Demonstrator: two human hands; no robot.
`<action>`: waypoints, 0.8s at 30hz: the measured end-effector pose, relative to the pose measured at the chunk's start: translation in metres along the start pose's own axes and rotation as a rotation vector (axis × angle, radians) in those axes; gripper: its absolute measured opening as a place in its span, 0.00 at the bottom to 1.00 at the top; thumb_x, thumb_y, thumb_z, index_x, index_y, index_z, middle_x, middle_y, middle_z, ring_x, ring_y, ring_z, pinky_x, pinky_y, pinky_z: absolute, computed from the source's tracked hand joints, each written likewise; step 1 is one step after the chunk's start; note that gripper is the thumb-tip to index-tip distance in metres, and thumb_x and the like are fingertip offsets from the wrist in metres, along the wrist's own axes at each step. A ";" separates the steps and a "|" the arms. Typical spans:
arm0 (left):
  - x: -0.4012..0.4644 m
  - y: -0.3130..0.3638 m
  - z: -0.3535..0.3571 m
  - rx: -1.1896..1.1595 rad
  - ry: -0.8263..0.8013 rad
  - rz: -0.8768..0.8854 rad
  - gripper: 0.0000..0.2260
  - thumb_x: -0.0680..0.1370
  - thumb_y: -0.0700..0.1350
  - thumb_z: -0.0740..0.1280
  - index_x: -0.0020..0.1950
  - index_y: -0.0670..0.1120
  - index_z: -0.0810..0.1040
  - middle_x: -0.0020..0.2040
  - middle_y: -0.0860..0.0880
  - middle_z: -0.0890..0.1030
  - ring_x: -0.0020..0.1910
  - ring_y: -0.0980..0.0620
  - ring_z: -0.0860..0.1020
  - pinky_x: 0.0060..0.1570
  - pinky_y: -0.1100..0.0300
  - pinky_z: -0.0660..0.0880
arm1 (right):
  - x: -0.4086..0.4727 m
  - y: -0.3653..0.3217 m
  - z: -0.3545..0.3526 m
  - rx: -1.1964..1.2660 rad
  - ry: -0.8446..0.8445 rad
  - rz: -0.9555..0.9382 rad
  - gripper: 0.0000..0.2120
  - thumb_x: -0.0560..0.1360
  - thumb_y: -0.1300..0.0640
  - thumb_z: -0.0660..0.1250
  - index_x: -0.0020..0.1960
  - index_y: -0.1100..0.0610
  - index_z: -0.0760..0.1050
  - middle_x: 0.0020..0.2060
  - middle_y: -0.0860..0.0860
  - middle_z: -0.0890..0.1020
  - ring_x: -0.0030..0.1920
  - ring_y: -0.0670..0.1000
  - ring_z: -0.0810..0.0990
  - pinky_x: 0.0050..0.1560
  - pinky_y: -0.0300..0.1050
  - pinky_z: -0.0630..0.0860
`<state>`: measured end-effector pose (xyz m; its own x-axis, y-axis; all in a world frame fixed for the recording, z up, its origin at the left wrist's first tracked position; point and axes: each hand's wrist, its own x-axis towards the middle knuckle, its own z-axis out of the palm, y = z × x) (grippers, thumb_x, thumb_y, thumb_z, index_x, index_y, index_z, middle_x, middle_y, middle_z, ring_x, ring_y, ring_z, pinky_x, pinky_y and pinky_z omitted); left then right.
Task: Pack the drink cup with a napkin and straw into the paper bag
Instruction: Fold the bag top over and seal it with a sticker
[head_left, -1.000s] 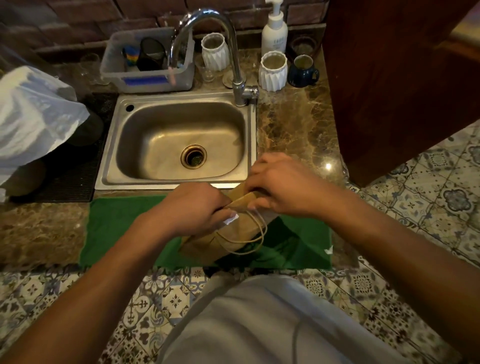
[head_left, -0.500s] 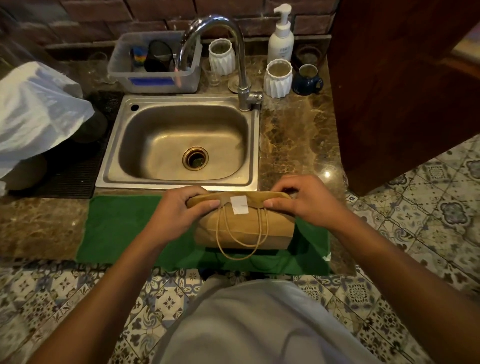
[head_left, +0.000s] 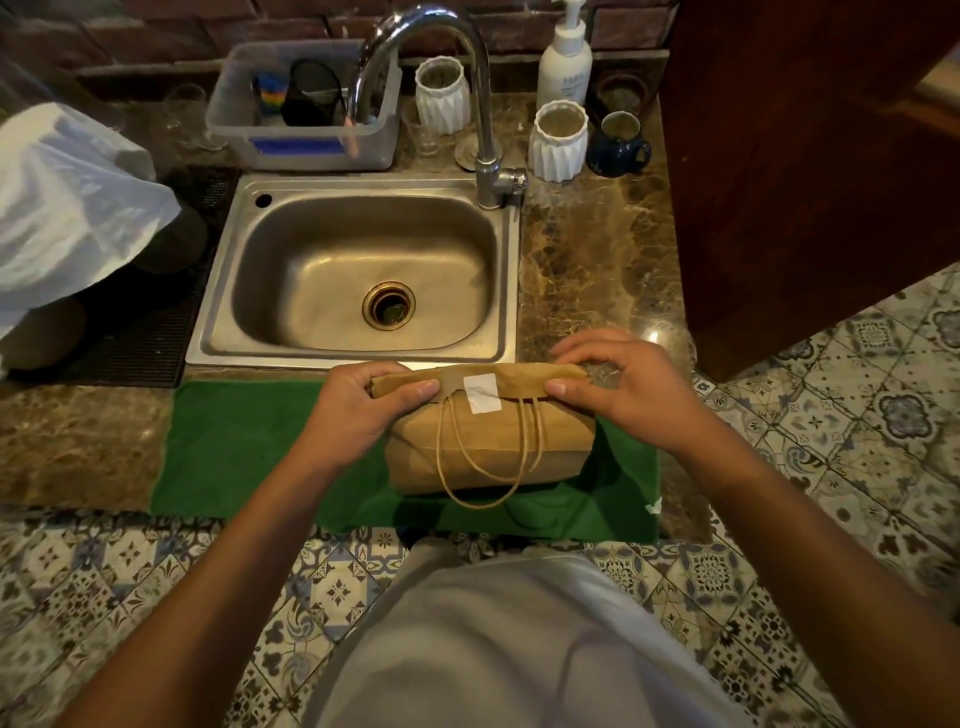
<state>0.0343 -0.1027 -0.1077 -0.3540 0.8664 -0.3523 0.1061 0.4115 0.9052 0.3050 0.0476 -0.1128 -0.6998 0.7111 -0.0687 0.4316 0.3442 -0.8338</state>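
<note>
A brown paper bag (head_left: 488, 447) stands on a green mat (head_left: 249, 447) at the counter's front edge. Its top is folded over and a white sticker (head_left: 482, 393) sits on the fold. Two twine handles hang down its near face. My left hand (head_left: 358, 410) pinches the left end of the folded top. My right hand (head_left: 623, 384) pinches the right end. The cup, napkin and straw are not visible; the closed bag hides its inside.
A steel sink (head_left: 358, 270) with a tall tap (head_left: 483, 130) lies just behind the bag. White ribbed cups (head_left: 558, 140), a blue mug (head_left: 621, 143), a soap bottle (head_left: 563, 62) and a plastic tub (head_left: 306, 109) line the back. A white plastic bag (head_left: 67, 202) lies left; a wooden panel (head_left: 810, 156) stands right.
The bag went from tilted with both hands working at its top to upright with the top folded flat. Since half a second ago my hands have barely shifted on the fold.
</note>
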 end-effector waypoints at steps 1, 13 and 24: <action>0.000 0.000 0.000 0.003 -0.001 0.000 0.08 0.68 0.54 0.79 0.43 0.52 0.87 0.39 0.48 0.86 0.39 0.51 0.83 0.43 0.52 0.79 | 0.000 0.002 -0.004 0.021 -0.005 0.012 0.12 0.71 0.45 0.75 0.51 0.50 0.85 0.55 0.45 0.83 0.61 0.48 0.78 0.65 0.56 0.73; 0.001 -0.002 -0.001 0.008 -0.007 -0.042 0.08 0.71 0.48 0.75 0.45 0.45 0.85 0.37 0.49 0.86 0.36 0.54 0.83 0.37 0.62 0.79 | -0.010 0.002 -0.023 0.027 -0.045 0.120 0.12 0.68 0.49 0.79 0.48 0.49 0.81 0.53 0.49 0.79 0.57 0.49 0.77 0.60 0.52 0.75; -0.003 0.001 0.001 0.010 -0.021 -0.022 0.10 0.70 0.51 0.74 0.44 0.46 0.85 0.38 0.50 0.86 0.37 0.55 0.83 0.37 0.63 0.79 | -0.031 -0.009 0.006 0.106 0.196 0.094 0.14 0.72 0.55 0.77 0.56 0.48 0.82 0.41 0.49 0.81 0.44 0.48 0.79 0.46 0.46 0.79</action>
<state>0.0360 -0.1047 -0.1063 -0.3367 0.8626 -0.3775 0.1076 0.4335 0.8947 0.3199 0.0187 -0.1067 -0.5312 0.8458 -0.0500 0.4205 0.2119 -0.8822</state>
